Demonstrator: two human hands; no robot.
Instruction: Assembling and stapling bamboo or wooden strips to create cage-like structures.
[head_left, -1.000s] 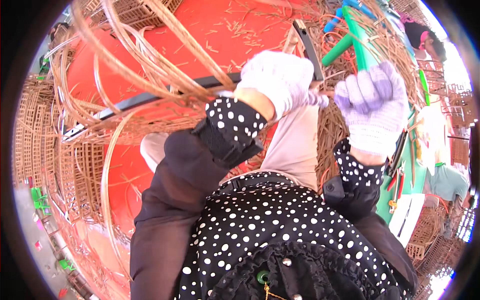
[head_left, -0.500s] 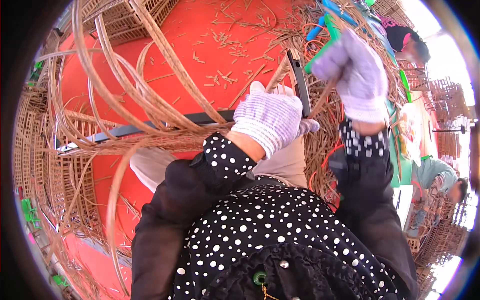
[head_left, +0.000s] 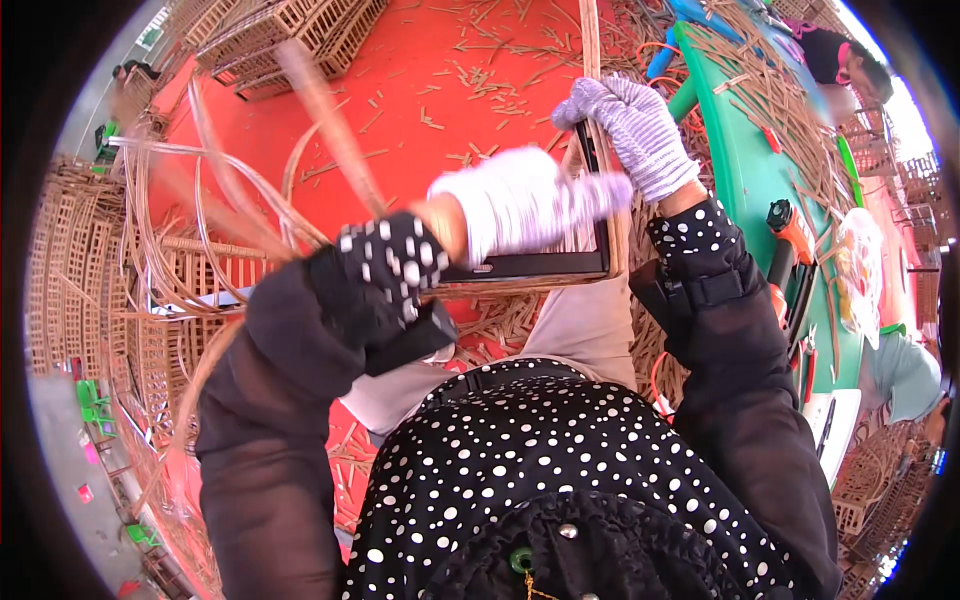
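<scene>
Both hands wear pale purple-and-white knit gloves. My right hand is closed at the far corner of a black frame, its fingers pinching a flat brown weaving strip that runs upward. My left hand, smeared by motion, is over the middle of the frame; its fingers point right and their grip is unclear. Brown strips are wrapped along the frame's right side and lower edge. To the left, long loose strips arch up, partly blurred. The frame rests across my lap.
Woven brown baskets stand at the far left on a red floor strewn with cut strip pieces. On the right, a green table holds strips, an orange-and-black tool, red-handled pliers and a clear plastic bag. Other people sit beyond it.
The frame has turned and shifted, its corner now nearer the right. My right hand has come down from above the table to the frame's corner. My left hand is moving quickly across the frame.
</scene>
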